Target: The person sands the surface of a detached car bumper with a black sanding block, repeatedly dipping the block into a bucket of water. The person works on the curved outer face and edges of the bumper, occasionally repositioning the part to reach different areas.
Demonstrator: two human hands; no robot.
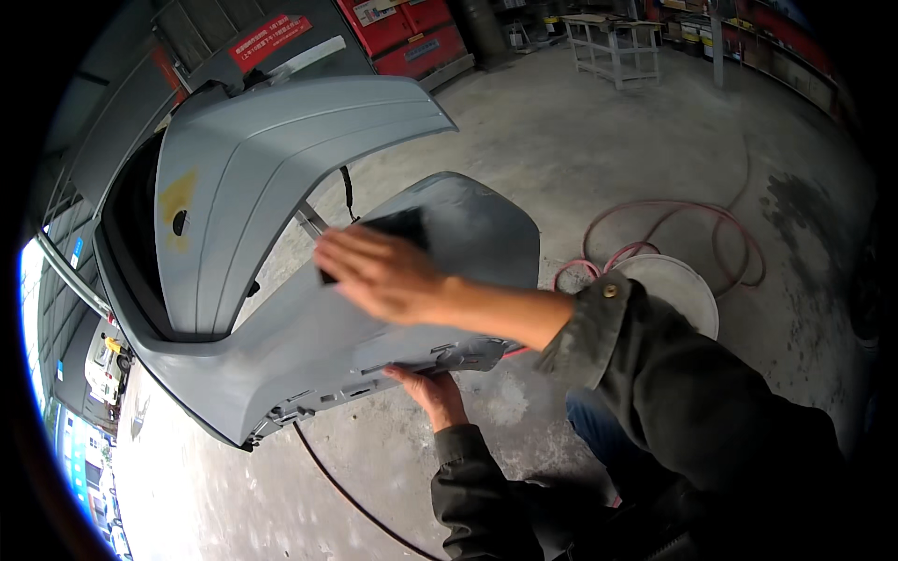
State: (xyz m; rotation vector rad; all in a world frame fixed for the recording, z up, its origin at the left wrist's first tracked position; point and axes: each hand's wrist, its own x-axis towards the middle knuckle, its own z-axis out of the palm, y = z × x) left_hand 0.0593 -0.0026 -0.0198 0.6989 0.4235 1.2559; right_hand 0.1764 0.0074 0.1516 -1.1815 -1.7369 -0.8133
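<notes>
A large grey car body panel [309, 313] with a smooth, slightly dusty surface stands in front of me. My right hand [379, 276] is blurred by motion and reaches across it, fingers stretched flat over a black sheet of what looks like sandpaper [398, 227]. The sheet lies against the panel and shows past both sides of the hand. Below, my left hand [428, 391] grips the panel's lower edge, near its slots and clips; some fingers are hidden beneath.
A curved grey part [309, 140] with ridge lines and a yellow patch rises behind the panel. To the right are a whitish bucket [673, 280] and a coiled red hose [599, 220]. A dark hose [341, 496] crosses the floor. A work stand [613, 47] and red cabinets [412, 33] stand farther back.
</notes>
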